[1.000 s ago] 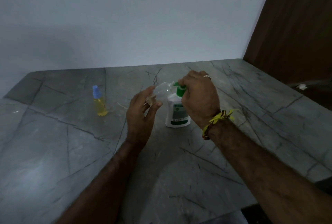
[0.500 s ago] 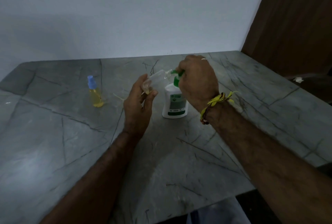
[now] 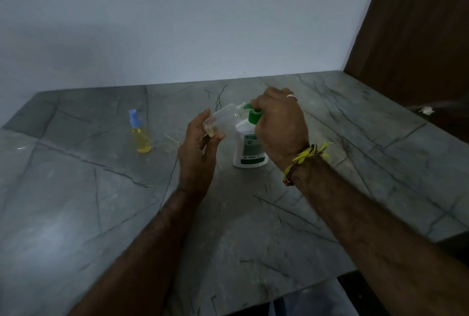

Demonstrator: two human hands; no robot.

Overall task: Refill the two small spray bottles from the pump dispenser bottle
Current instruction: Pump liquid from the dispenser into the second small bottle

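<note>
left hand point(image 3: 200, 148): 1 clear bottle point(image 3: 223, 119) | right hand point(image 3: 279, 128): 1 pump bottle point(image 3: 247, 148) | table point(image 3: 253, 227): 1 yellow bottle point(image 3: 140, 135)

Little change: a thin yellow pool now sits in the clear spray bottle point(image 3: 220, 120) at frame centre.

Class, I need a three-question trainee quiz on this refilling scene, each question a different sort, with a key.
1. True or false: the blue-capped spray bottle lies on its side.
2. Which hand holds the clear bottle? A left hand B right hand
3. Fill in: the pump dispenser bottle has a ___ pump top.

Key: 1 false, it stands upright on the table; 2 A; 3 green.
</note>
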